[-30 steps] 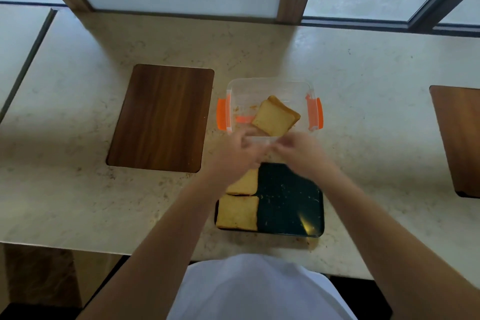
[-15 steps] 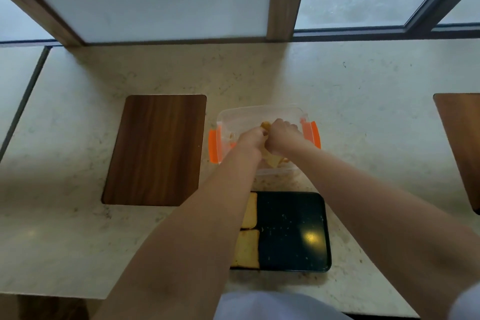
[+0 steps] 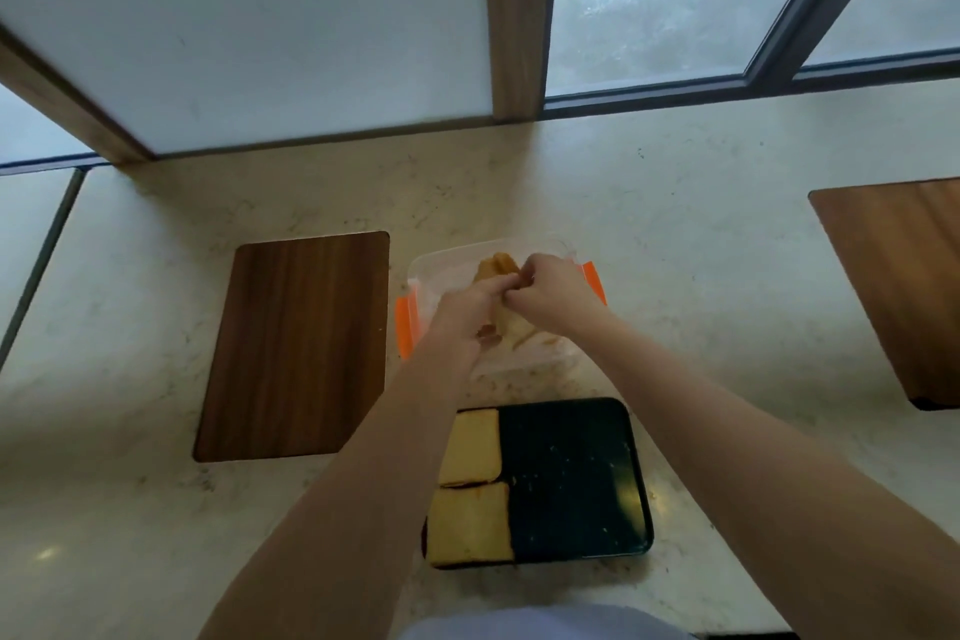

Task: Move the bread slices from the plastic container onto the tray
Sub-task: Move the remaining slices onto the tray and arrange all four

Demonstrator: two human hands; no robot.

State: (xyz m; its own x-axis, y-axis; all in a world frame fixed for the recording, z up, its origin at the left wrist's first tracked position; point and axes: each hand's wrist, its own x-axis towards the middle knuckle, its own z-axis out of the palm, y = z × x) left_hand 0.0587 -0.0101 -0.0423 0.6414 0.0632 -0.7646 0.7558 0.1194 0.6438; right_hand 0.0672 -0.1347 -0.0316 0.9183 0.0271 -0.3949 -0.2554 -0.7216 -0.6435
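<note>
Bread slices [image 3: 501, 288] sit in the plastic container [image 3: 423, 276], tilted up on edge, both hands on them. Left hand [image 3: 467, 309] has its grip pinched on the near edge of the bread, fingers curled tight. Right hand [image 3: 548, 294] is closed on the same bread from the right side, fingertips meeting the left hand's. I can't tell how many slices are in the stack, hands cover most of it.

Container is clear with orange clips: one clip [image 3: 404, 327] on its left, another [image 3: 595, 278] on its right. It stands on the pale stone table [image 3: 701, 327], just beyond the tray [image 3: 571, 473].

Tray is dark, nearer me, with crumbs on its bare right part. Two bread slices already lie flat on its left side: far one [image 3: 470, 447], near one [image 3: 470, 525], touching edge to edge.

Wooden board [image 3: 293, 346] lies on the table left of the container, apart from it. Second wooden board [image 3: 898, 286] is at the far right, cut off by the frame edge. Window glass with a wooden post [image 3: 517, 16] runs along the far side of the table. I see a pale shirt [image 3: 530, 624] at the bottom edge.
</note>
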